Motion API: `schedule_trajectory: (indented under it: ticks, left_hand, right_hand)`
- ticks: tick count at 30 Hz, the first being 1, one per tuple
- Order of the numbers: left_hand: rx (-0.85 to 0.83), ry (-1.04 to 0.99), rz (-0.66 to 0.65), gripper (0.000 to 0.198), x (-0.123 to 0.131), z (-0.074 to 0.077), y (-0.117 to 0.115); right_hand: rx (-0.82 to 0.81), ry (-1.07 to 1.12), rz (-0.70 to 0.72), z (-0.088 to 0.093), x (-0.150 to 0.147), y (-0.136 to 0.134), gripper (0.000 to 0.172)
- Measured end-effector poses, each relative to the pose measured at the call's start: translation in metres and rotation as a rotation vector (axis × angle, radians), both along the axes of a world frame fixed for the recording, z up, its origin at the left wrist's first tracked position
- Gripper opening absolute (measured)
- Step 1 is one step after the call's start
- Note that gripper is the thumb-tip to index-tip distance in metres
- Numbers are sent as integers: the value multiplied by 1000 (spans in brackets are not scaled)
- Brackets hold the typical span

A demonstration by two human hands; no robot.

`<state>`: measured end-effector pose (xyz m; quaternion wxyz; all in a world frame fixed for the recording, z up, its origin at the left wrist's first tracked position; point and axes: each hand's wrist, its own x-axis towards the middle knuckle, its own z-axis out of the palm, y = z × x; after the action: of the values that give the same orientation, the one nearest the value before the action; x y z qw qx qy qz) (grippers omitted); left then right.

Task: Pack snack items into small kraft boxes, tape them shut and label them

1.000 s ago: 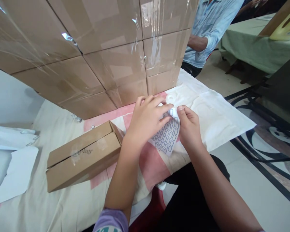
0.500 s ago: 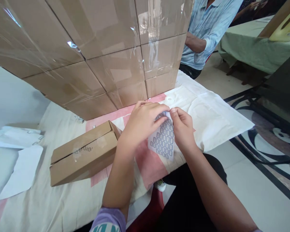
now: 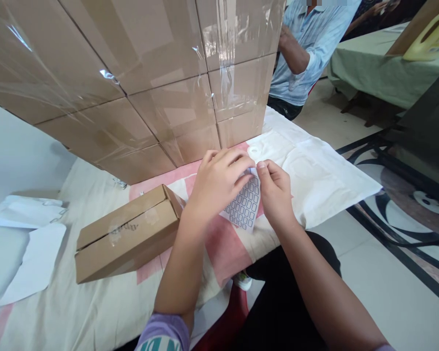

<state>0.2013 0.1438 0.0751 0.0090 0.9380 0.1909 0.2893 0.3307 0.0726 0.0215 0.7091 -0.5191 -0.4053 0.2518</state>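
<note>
The right hand (image 3: 276, 192) pinches the sheet (image 3: 242, 210) at its upper edge; the left hand (image 3: 219, 183) curls over its top, its grip unclear. The sheet lies between them, over the desk (image 3: 106, 312), bearing many outlined labels; whether any is loose is hidden. The box (image 3: 128, 231) is already closed and taped.

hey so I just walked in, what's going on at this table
Someone is handling a sheet of small outlined rectangles. The right hand pinches its upper edge, and the left hand is curled over its upper left part. A taped carton lies beside the left forearm, in front of a stack of film-wrapped boxes. Beyond the stack is a person in a light blue shirt.
</note>
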Motion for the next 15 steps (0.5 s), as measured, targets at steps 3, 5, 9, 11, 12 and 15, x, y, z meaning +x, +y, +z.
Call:
schedule_trajectory:
  ticks: [3,5,9,11,12,15]
  left_hand:
    - [42,-27,11,9,2,-3,0]
    - [64,-35,19,15,2,-4,0]
    - [77,-38,11,18,2,-4,-2]
    - [49,-13,-11,17,1,-2,-2]
    - [22,9,-20,16,0,-2,-2]
    - [-82,49,1,14,-2,0,0]
  right_hand:
    - [1,-8,-10,1,1,-1,40]
    - [3,-11,-19,1,2,-1,42]
    - [10,-8,-85,0,5,2,45]
    - [6,33,-134,-5,11,6,45]
    - [0,70,-158,-9,15,9,44]
    - [-12,205,-253,-23,32,19,44]
